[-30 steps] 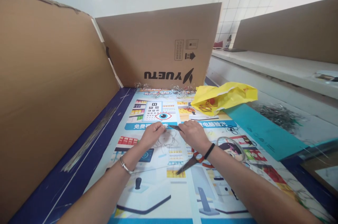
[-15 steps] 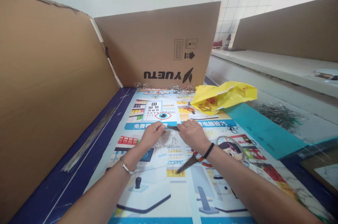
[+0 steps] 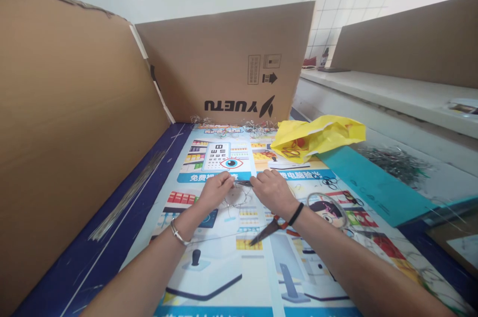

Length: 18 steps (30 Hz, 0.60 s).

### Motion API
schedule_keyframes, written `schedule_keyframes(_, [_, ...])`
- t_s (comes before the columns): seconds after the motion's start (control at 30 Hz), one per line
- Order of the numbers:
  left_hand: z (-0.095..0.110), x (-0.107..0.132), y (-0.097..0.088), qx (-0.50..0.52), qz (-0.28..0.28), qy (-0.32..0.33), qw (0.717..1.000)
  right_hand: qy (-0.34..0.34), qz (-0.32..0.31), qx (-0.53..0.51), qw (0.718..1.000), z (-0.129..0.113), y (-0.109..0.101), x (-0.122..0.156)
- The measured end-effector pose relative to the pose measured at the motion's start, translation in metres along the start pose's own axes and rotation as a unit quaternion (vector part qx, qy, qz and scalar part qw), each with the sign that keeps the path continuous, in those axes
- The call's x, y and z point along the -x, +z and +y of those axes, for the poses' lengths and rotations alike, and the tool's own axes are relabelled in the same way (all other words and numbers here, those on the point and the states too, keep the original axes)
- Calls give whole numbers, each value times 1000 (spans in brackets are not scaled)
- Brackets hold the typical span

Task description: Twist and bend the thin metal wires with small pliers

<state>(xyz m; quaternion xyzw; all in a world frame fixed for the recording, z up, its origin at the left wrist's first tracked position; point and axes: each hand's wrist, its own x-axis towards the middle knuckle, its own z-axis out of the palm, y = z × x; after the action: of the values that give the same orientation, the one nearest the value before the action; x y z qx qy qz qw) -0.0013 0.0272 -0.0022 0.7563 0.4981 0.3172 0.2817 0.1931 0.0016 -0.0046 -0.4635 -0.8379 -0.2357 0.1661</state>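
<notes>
My left hand (image 3: 215,191) and my right hand (image 3: 272,190) meet over a printed poster (image 3: 239,257) on the table. My right hand is closed round a small dark tool (image 3: 243,183) whose tip points left at my left fingertips. My left hand pinches a thin wire there; a loose tangle of wire (image 3: 235,200) lies just below both hands. A silver bangle sits on my left wrist, a black band on my right. Scissors with orange handles (image 3: 272,227) lie under my right wrist.
Cardboard panels stand at the left (image 3: 67,123) and back (image 3: 224,63). A yellow plastic bag (image 3: 317,138) lies at the back right, a clear tape roll (image 3: 327,207) beside my right arm. Wire strands (image 3: 127,197) lie at left, a wire pile (image 3: 396,162) at right.
My hands have drawn a little closer together, so less of the dark tool shows between them. Nothing else has moved.
</notes>
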Motion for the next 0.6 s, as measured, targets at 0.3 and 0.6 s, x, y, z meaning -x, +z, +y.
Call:
schedule_keyframes(0.3, [-4, -2, -1, 1, -24, 28, 999, 38, -21, -35, 998, 1, 2, 0])
schedule_keyframes(0.6, [-13, -4, 3, 70, -65, 39, 995, 78, -46, -67, 994, 3, 2, -1])
